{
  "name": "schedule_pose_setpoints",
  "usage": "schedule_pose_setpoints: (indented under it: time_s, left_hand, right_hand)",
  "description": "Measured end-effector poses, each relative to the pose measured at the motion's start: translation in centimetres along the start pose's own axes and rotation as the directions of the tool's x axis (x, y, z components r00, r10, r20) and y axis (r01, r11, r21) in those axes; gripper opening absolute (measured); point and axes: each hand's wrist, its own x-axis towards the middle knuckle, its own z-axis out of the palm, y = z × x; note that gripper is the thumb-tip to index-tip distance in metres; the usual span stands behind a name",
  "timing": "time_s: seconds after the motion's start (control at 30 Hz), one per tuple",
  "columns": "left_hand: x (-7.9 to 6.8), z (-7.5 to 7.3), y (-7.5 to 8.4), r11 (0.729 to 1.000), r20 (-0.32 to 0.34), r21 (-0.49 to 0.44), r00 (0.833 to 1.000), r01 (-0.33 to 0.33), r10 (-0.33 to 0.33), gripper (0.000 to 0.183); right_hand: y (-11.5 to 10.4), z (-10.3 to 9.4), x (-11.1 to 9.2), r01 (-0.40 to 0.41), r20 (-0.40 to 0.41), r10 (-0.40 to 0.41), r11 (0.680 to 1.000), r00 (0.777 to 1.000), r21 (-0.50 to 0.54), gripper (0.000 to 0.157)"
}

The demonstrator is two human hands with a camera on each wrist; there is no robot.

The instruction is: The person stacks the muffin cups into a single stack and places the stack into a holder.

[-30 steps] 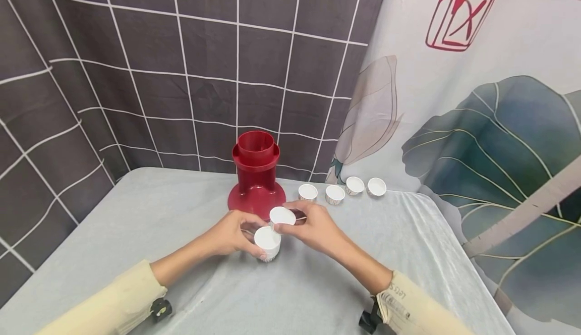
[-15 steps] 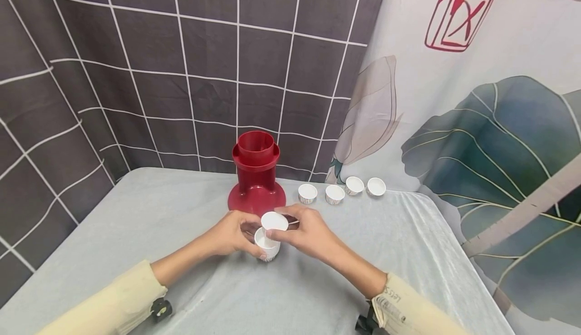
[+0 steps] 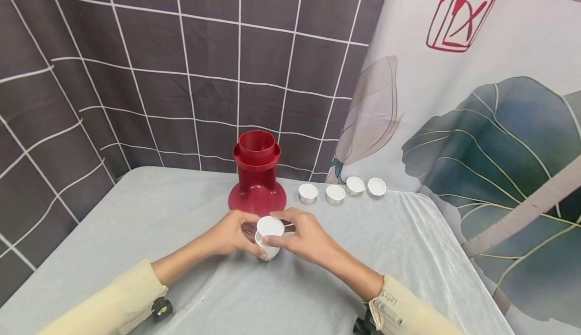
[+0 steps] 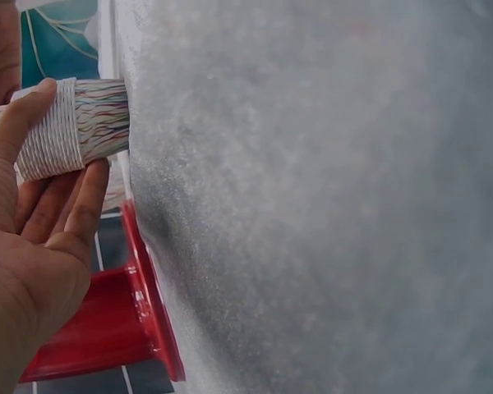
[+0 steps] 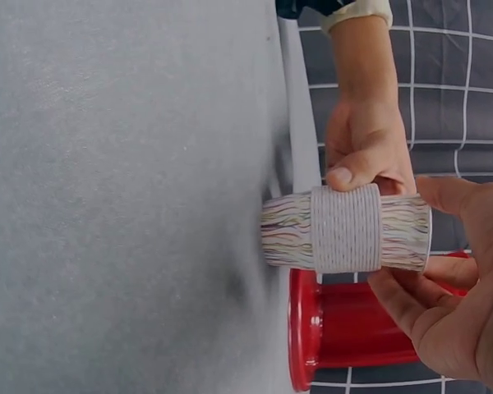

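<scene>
A stack of paper cupcake cups [image 5: 345, 238] stands upright on the cloth-covered table, its lowest cup streaked with coloured lines and its middle ribbed with nested rims. My left hand [image 3: 229, 234] holds it round the ribbed part, thumb on the near side. In the right wrist view another streaked paper cup [image 5: 404, 234] sits mouth up at the top of the stack. My right hand [image 3: 301, 233] pinches this cup near its rim between thumb and fingers. In the left wrist view the left hand's thumb [image 4: 37, 103] lies against the stack, the fingers curved on its other side.
Right behind the hands stands a red plastic stand [image 3: 257, 186] with a round tube top and wide base. Several single white paper cups [image 3: 335, 194] sit in a row at the table's back right. Grey cloth [image 3: 204, 294] covers the table, with hanging curtains behind.
The right hand has moved left and slightly down, bringing its cup from beside the stack's mouth to over and into it. The left hand keeps its hold on the stack.
</scene>
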Motion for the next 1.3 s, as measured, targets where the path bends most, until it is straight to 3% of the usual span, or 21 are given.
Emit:
schedule_pose_setpoints:
  time_s: [0.3,0.73,1.3]
  left_hand:
    - [-0.1,0.1,0.0,1.0,0.001,0.004,1.0,0.003,-0.003,0.045]
    - [-0.2,0.0,-0.1,1.0,0.005,0.015,1.0,-0.003,0.003,0.049]
    - [-0.2,0.0,0.1,1.0,0.012,-0.008,1.0,0.012,-0.012,0.049]
  right_hand:
    - [0.5,0.4,-0.2,-0.015,0.058,0.016,1.0,0.998,-0.017,0.061]
    - [1.1,0.9,-0.3,0.008,0.03,-0.007,1.0,1.0,-0.014,0.046]
    - [0.7,1.1,0.1,-0.081,0.009,0.081,0.997,0.997,-0.008,0.045]
